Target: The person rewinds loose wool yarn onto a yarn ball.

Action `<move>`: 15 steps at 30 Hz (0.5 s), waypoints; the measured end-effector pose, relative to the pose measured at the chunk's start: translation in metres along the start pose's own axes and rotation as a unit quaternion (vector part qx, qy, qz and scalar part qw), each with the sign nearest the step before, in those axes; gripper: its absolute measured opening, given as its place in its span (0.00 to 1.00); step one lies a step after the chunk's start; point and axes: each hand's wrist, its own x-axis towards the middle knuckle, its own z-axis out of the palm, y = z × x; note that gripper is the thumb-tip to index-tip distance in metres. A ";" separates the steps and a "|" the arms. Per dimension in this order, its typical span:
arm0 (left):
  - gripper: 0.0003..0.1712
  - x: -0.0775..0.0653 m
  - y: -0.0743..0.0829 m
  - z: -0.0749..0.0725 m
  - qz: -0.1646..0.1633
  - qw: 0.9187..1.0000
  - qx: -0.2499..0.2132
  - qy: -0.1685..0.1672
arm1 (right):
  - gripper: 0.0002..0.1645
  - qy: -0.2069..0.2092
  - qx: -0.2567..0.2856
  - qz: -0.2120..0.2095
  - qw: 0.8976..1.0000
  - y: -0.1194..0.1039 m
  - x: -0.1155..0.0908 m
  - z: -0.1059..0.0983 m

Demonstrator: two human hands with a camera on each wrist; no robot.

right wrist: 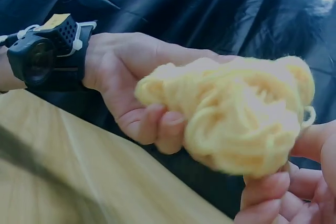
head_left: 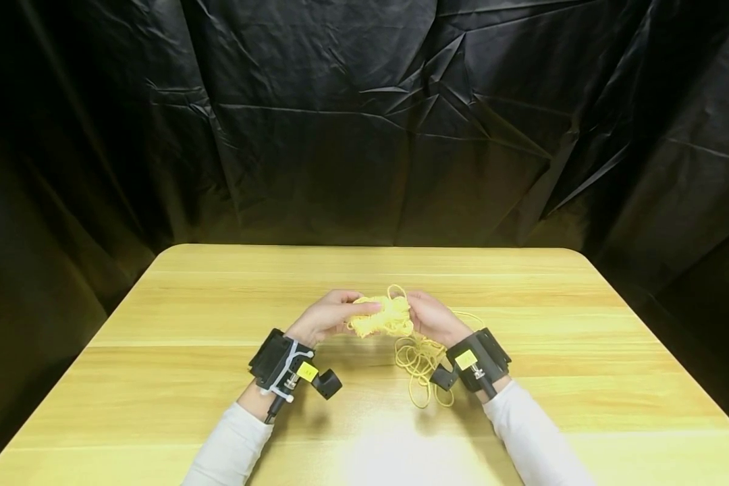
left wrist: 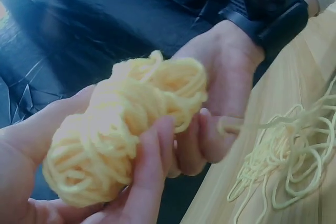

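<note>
A bundle of yellow yarn (head_left: pixel 395 316), wound thick with a narrower middle, is held above the table between both hands. My left hand (head_left: pixel 334 316) grips its left part, thumb across the front and fingers behind. At the other end is my right hand (head_left: pixel 434 318), its fingers curled close against the bundle. In the left wrist view a strand runs from those curled right fingers to a tangle of loose yarn (left wrist: pixel 289 156) on the table. A small loop sticks up from the top of the bundle. The right wrist view shows the bundle (right wrist: pixel 241 114) hiding part of both hands.
The light wooden table (head_left: pixel 188 297) has rounded back corners. Behind it hangs a creased black sheet (head_left: pixel 316 169). Loose yarn loops lie on the wood beneath the right wrist. Each wrist wears a black strap with a small camera.
</note>
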 end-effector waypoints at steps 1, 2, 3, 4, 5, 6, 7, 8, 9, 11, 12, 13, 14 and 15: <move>0.18 0.000 0.000 0.000 -0.005 1.000 0.011 0.002 | 0.15 0.002 -0.008 -0.001 1.000 -0.002 0.000 0.001; 0.17 -0.001 0.000 0.000 -0.009 1.000 0.020 0.005 | 0.14 0.008 -0.019 -0.001 1.000 -0.004 0.001 0.001; 0.17 -0.001 0.000 0.000 -0.012 0.999 0.033 0.009 | 0.13 0.017 -0.031 0.000 0.999 -0.006 0.001 0.002; 0.17 -0.001 0.000 0.000 -0.015 0.999 0.044 0.013 | 0.13 0.029 -0.048 0.000 0.998 -0.008 0.001 0.003; 0.17 -0.001 -0.001 0.000 -0.015 0.998 0.055 0.017 | 0.14 0.045 -0.074 -0.002 0.996 -0.010 0.000 0.004; 0.16 -0.001 -0.001 0.000 -0.016 0.998 0.063 0.022 | 0.15 0.058 -0.098 -0.003 0.993 -0.012 0.000 0.006; 0.16 0.000 -0.001 0.000 -0.018 0.997 0.071 0.027 | 0.17 0.073 -0.124 -0.005 0.990 -0.014 -0.001 0.007; 0.16 0.000 -0.001 -0.001 -0.018 0.996 0.079 0.032 | 0.18 0.089 -0.151 -0.005 0.984 -0.015 -0.001 0.009; 0.17 0.000 -0.002 -0.001 -0.018 0.996 0.084 0.037 | 0.19 0.105 -0.180 -0.006 0.978 -0.017 -0.002 0.011; 0.17 0.000 -0.001 -0.001 -0.018 0.995 0.088 0.043 | 0.20 0.127 -0.232 -0.019 0.964 -0.021 -0.004 0.015; 0.17 0.000 -0.001 -0.001 -0.020 0.995 0.088 0.047 | 0.19 0.132 -0.252 -0.031 0.958 -0.023 -0.004 0.017; 0.17 0.000 -0.001 -0.001 -0.021 0.995 0.087 0.050 | 0.18 0.135 -0.272 -0.047 0.952 -0.024 -0.005 0.018; 0.17 0.001 -0.001 0.000 -0.022 0.995 0.085 0.053 | 0.17 0.140 -0.290 -0.061 0.945 -0.026 -0.005 0.020; 0.17 0.001 -0.001 0.000 -0.023 0.995 0.080 0.055 | 0.16 0.145 -0.307 -0.078 0.937 -0.027 -0.006 0.022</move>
